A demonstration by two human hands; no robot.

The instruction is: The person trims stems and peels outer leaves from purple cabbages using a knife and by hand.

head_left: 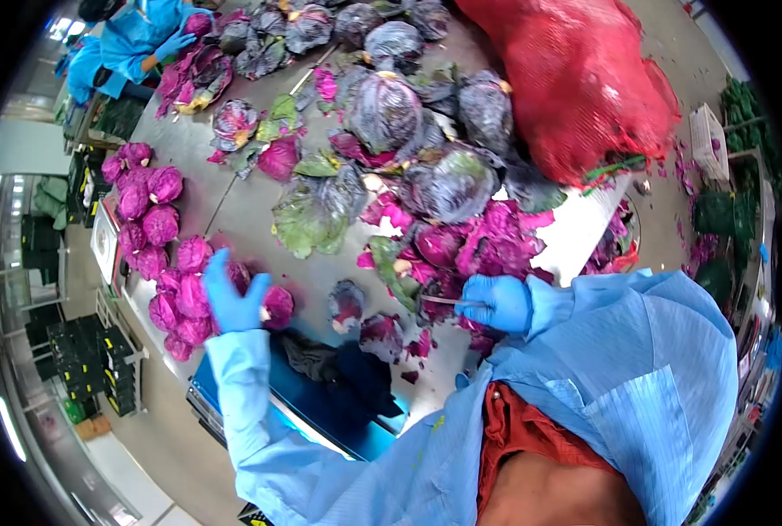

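Note:
My left hand (pixel 235 296), in a blue glove, is spread at the edge of a group of trimmed red cabbages (pixel 160 225) on the left of the metal table. Its fingers and thumb are apart, and one cabbage (pixel 277 307) lies just right of the thumb. My right hand (pixel 499 303), also gloved, is closed round a knife (pixel 443 301) whose thin blade points left. Beneath and beyond it lie loose purple cabbage leaves (pixel 496 241). Untrimmed cabbages with dark outer leaves (pixel 384 111) cover the middle and back of the table.
A bulging red mesh sack (pixel 575 88) occupies the table's far right. Beside the table's front edge is a blue bin (pixel 294 412) with dark cloth. Another person's gloved hand (pixel 173 44) holds a cabbage at the far left. Black crates (pixel 79 355) stand at left, and a white crate (pixel 708 145) at right.

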